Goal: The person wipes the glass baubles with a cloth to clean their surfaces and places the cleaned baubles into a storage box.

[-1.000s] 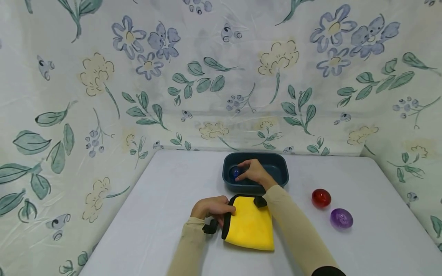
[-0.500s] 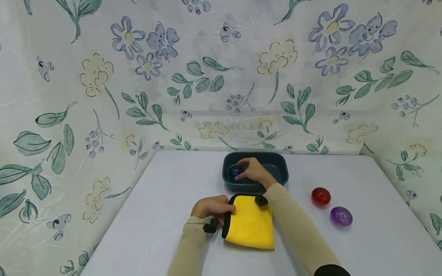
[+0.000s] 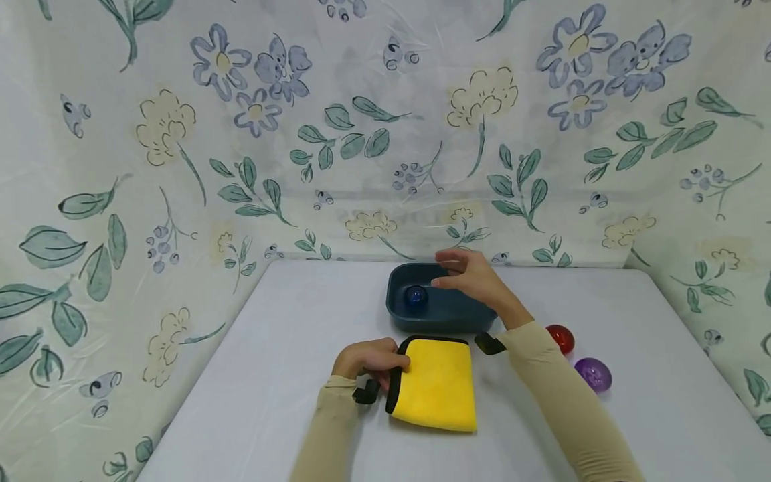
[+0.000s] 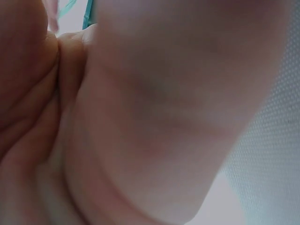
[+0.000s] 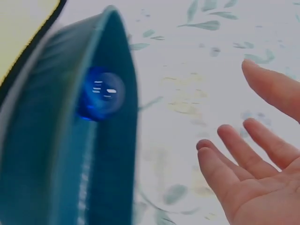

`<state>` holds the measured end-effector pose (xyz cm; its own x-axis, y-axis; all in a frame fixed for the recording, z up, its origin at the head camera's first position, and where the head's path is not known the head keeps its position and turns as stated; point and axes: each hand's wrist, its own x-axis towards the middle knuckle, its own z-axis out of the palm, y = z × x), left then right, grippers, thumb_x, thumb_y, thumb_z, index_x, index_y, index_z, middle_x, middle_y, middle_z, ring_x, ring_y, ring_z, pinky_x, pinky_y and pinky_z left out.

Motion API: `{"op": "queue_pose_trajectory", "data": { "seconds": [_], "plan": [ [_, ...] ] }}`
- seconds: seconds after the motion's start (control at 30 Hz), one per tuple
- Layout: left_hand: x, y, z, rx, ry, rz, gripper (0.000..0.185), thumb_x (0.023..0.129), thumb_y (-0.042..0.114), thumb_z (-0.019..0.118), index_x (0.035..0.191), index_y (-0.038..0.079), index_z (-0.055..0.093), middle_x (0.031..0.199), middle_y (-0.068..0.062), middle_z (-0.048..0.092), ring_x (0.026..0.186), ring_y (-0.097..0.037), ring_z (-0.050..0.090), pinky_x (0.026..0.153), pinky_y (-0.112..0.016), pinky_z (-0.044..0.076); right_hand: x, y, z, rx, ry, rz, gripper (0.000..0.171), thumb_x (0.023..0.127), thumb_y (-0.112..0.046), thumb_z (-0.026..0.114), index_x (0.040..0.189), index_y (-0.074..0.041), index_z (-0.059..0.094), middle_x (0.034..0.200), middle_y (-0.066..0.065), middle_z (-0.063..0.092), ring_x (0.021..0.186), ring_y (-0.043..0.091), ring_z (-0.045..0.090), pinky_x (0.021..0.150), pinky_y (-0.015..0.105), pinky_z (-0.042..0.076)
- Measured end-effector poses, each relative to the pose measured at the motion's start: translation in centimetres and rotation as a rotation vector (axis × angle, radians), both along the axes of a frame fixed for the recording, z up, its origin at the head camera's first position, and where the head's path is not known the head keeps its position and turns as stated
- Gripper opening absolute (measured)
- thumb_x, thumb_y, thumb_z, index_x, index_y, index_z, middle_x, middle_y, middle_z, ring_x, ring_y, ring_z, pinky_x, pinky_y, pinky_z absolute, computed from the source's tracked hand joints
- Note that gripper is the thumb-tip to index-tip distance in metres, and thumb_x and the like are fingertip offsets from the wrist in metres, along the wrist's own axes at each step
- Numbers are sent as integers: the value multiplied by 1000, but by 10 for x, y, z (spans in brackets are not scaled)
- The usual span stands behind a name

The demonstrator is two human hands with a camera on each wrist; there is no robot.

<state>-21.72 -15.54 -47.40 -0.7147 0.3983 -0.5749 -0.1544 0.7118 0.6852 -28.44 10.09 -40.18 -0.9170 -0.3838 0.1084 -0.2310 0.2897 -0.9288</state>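
My left hand (image 3: 372,359) holds the left edge of a folded yellow cloth with black trim (image 3: 435,383), thumb on top and the other fingers mostly hidden underneath. Blurred skin fills most of the left wrist view. Beyond the cloth, a dark teal tray (image 3: 446,320) contains a clear blue ball (image 3: 416,296) in its left part. Over the tray's right half hovers my right hand (image 3: 476,276), fingers spread and holding nothing. The right wrist view shows that hand (image 5: 262,173) apart from the tray and the ball (image 5: 101,93).
On the white table (image 3: 289,348), a shiny red ball (image 3: 561,339) sits right of the tray, partly behind the right sleeve. A purple ball (image 3: 593,374) lies just nearer. A flower-printed curtain (image 3: 361,167) hangs behind the table.
My right hand has let go of the blue ball, leaving it in the tray, and has moved up and to the right. My left hand stays on the cloth.
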Motion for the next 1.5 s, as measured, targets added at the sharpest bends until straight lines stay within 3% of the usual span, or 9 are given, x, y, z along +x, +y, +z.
{"op": "queue_pose_trajectory", "data": {
  "seconds": [0.2, 0.37, 0.63, 0.73, 1.07, 1.3, 1.5],
  "plan": [
    [0, 0, -1, -1, 1, -7, 29, 93, 27, 62, 72, 8, 65, 59, -1, 60, 44, -9, 57, 45, -15, 49, 24, 44, 15, 19, 86, -63, 63, 91, -14, 78, 147, -2, 52, 151, 21, 55, 144, 38, 51, 120, 49, 42],
    [0, 0, 0, -7, 8, -4, 28, 93, 26, 62, 73, 7, 65, 60, -2, 60, 44, -9, 57, 45, -15, 49, 44, 84, 13, 109, 89, -162, 61, 92, -22, 78, 146, -4, 54, 149, 20, 58, 140, 39, 56, 114, 46, 46],
    [-1, 2, 1, -13, 8, 4, 27, 93, 27, 62, 78, 4, 66, 63, -3, 61, 46, -10, 58, 46, -15, 49, 68, 146, -1, 194, 87, -250, 61, 97, -31, 72, 148, -6, 52, 148, 22, 59, 136, 42, 57, 95, 7, 50],
    [-1, 2, 2, -18, 7, 3, 27, 93, 28, 62, 80, 4, 66, 64, -3, 61, 46, -10, 58, 47, -15, 49, 74, 165, -9, 230, 63, -266, 65, 97, -34, 71, 151, -5, 49, 150, 23, 56, 138, 44, 54, 92, 4, 49],
    [-1, 1, 3, 7, -4, 27, 23, 91, 26, 64, 85, 3, 64, 70, -5, 63, 48, -11, 60, 48, -16, 51, 90, 194, -45, 312, 17, -247, 68, 97, -31, 71, 152, 0, 47, 150, 28, 55, 137, 52, 52, 93, 16, 58],
    [-1, 2, 2, 0, -5, 34, 24, 91, 26, 64, 86, 3, 64, 70, -5, 63, 48, -11, 59, 48, -16, 51, 97, 196, -58, 340, -4, -227, 69, 94, -27, 74, 150, 3, 48, 148, 31, 54, 134, 55, 53, 99, 48, 59],
    [0, 2, 2, -4, -10, 35, 23, 92, 26, 64, 86, 4, 63, 70, -5, 62, 48, -10, 59, 48, -16, 50, 99, 197, -65, 326, -38, -198, 70, 90, -20, 79, 145, 11, 50, 145, 35, 54, 129, 56, 57, 92, 42, 63]
  ]
}}
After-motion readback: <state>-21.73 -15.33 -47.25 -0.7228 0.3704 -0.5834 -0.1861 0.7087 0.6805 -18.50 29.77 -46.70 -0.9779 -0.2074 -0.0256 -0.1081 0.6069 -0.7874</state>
